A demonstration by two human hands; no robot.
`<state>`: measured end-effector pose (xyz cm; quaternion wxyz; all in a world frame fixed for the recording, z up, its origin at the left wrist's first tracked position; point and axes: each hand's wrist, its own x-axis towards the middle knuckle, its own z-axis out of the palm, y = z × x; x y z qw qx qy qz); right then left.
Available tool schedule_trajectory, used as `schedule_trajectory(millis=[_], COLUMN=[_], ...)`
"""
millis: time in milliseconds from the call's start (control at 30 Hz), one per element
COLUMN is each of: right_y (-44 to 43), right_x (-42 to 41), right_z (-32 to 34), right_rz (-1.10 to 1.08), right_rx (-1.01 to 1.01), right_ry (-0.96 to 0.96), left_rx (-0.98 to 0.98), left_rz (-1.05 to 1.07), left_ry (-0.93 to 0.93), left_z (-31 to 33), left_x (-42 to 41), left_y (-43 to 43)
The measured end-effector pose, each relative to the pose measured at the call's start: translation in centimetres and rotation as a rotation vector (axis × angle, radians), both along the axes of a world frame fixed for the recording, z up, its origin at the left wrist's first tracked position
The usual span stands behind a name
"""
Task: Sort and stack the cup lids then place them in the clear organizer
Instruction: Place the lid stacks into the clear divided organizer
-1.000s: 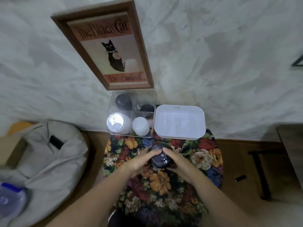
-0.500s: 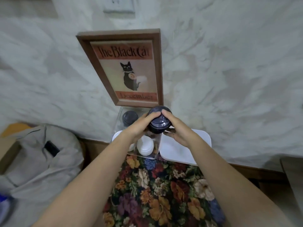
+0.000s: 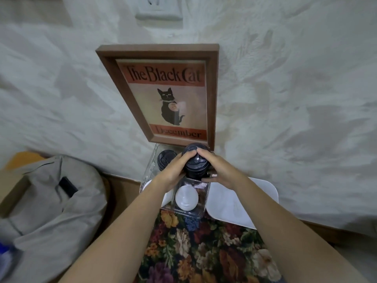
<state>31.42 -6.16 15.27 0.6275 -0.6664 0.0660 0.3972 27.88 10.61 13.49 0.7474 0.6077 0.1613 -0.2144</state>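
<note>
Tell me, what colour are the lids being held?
The held lids are black; head view shows it best.

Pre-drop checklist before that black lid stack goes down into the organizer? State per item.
1. Grip: left hand and right hand both hold the black lid stack, fingers curled round it: ok.
2. Position: the stack hangs over the back right compartment of the clear organizer: ok.
3. Target compartment free: hidden by the hands and the stack: cannot tell.
4. Sorting: black lids in the back left compartment, white lids in front: ok.
5. Stack straight: its lower part is covered by fingers: cannot tell.
6. Clearance to the framed picture behind: cannot tell.
</note>
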Motion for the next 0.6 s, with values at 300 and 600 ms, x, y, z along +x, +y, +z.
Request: schedule_trajectory(millis=[300, 600], right_y=[0.5, 0.3], right_x=[0.5, 0.4], right_z=[-0.6, -1.7], right_rz=[-0.037, -0.166], right_rx=[-0.003, -0.081], right_ry=[-0.017, -0.086], left_rx=[-0.039, -0.035], left_rz=[0.007, 0.021], left_ry=[0.037, 0.036], left_z=[-0.1, -1.1], left_x=[0.1, 0.3], left_y=[0.2, -0.3])
